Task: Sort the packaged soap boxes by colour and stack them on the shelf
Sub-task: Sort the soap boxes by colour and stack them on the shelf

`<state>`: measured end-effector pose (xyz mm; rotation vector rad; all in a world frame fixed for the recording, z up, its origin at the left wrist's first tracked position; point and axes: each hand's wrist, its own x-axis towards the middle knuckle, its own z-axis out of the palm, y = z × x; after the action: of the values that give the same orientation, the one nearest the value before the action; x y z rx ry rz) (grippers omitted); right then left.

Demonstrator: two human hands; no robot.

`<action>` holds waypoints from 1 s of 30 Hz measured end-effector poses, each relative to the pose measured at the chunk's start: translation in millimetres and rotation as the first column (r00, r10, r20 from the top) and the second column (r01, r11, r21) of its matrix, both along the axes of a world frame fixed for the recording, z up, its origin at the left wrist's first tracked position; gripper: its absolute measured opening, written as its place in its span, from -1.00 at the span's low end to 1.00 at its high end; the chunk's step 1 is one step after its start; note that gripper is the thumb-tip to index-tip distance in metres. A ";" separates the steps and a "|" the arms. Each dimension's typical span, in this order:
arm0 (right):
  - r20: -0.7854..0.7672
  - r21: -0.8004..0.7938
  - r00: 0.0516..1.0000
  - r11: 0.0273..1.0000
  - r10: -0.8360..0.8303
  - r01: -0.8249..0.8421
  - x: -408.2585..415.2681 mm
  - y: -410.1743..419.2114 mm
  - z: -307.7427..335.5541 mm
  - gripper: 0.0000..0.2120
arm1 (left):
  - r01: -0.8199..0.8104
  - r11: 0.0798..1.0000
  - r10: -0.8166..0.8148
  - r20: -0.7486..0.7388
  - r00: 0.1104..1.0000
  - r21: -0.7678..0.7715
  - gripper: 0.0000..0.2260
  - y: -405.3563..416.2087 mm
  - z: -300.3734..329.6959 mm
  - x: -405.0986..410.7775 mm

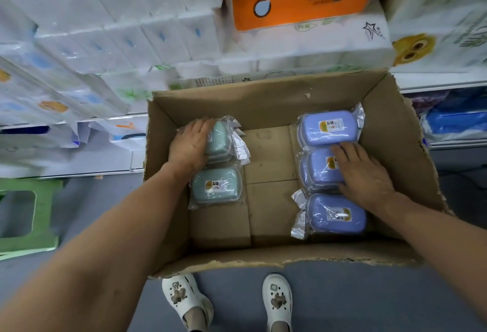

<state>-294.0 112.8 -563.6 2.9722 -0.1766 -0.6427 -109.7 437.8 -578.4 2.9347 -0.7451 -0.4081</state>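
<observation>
Forearms reach down into carton, white shoes on grey floor below. Left hand cups over the far green box, fingers curled round its left edge; looks like a stack of two or more there, count unclear. Right hand lies flat, fingers straight and spread, on the middle purple box.

Contents: green boxes along left wall, second one nearer; three purple in a row along right wall, far and near; bare cardboard between. Already split by colour; none on shelf yet.

Handling, judged: hard plastic shells, light, rigid, in loose clear wrap. Wrap likely slippery and crinkly, so grip across the short sides of the shell, not the film tails. Stacks may slide.
</observation>
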 end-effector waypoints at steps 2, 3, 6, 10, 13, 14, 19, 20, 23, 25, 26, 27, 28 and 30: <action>0.003 -0.020 1.000 1.000 -0.020 0.020 -0.1 1.8 -3.6 -0.22 | 0.005 0.998 -0.005 0.004 1.000 0.060 -0.25 -4.6 -5.5 1.7; 0.002 -0.035 1.000 0.999 -0.022 0.022 -0.2 2.3 -5.3 -0.23 | -0.008 0.996 0.006 0.024 1.000 0.084 -0.25 -6.4 -8.0 0.6; -0.032 -0.081 0.999 0.997 -0.007 0.004 1.3 3.7 -5.2 -0.22 | -0.015 0.987 0.011 0.023 1.000 0.163 -0.22 -9.4 -6.8 -3.3; -0.128 -0.089 0.992 0.996 -0.018 0.007 8.1 10.1 10.0 -0.20 | 0.023 0.972 0.002 -0.106 0.994 0.235 -0.07 -11.0 19.4 -2.4; -0.181 -0.064 0.983 0.998 -0.037 0.025 18.5 24.7 42.3 -0.23 | 0.036 0.979 -0.010 -0.129 0.992 0.201 -0.06 -12.1 57.1 -14.7; -0.180 -0.040 0.983 0.999 -0.037 0.030 23.1 32.3 57.1 -0.28 | 0.039 0.983 -0.018 -0.114 0.993 0.180 -0.07 -10.2 71.1 -21.2; -0.061 0.035 0.998 0.999 0.013 -0.011 45.5 88.0 144.1 -0.45 | -0.084 0.996 0.085 0.058 0.995 -0.032 -0.24 20.0 153.2 -62.7; -0.006 0.042 0.999 0.998 0.042 -0.042 48.3 101.5 161.9 -0.42 | -0.130 0.985 0.144 0.116 0.983 -0.117 -0.29 29.8 171.2 -71.0; 0.232 0.108 0.966 0.984 0.116 -0.144 51.5 145.0 211.5 -0.36 | -0.201 0.923 0.287 0.239 0.928 -0.328 -0.34 68.2 217.2 -88.9; 0.395 0.181 0.911 0.963 0.117 -0.202 53.8 175.8 240.0 -0.35 | -0.212 0.896 0.334 0.278 0.901 -0.390 -0.30 101.8 242.9 -96.5; 0.457 0.212 0.882 0.950 0.112 -0.230 55.5 192.4 252.2 -0.34 | -0.213 0.892 0.347 0.303 0.887 -0.398 -0.28 120.5 255.4 -99.7; 0.501 0.236 0.858 0.938 0.108 -0.256 58.4 209.7 263.3 -0.33 | -0.211 0.893 0.355 0.336 0.872 -0.397 -0.26 140.4 267.1 -102.1; 0.533 0.251 0.839 0.927 0.109 -0.279 61.9 227.5 272.8 -0.32 | -0.205 0.899 0.356 0.373 0.857 -0.388 -0.26 161.3 278.2 -103.4; 0.582 0.264 0.805 0.910 0.114 -0.320 71.4 266.8 289.5 -0.32 | -0.202 0.907 0.359 0.427 0.830 -0.371 -0.26 207.0 298.0 -103.4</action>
<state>-222.5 379.6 -274.1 3.3604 0.2823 0.2767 -213.1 644.8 -280.4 2.7821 -0.3420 0.4592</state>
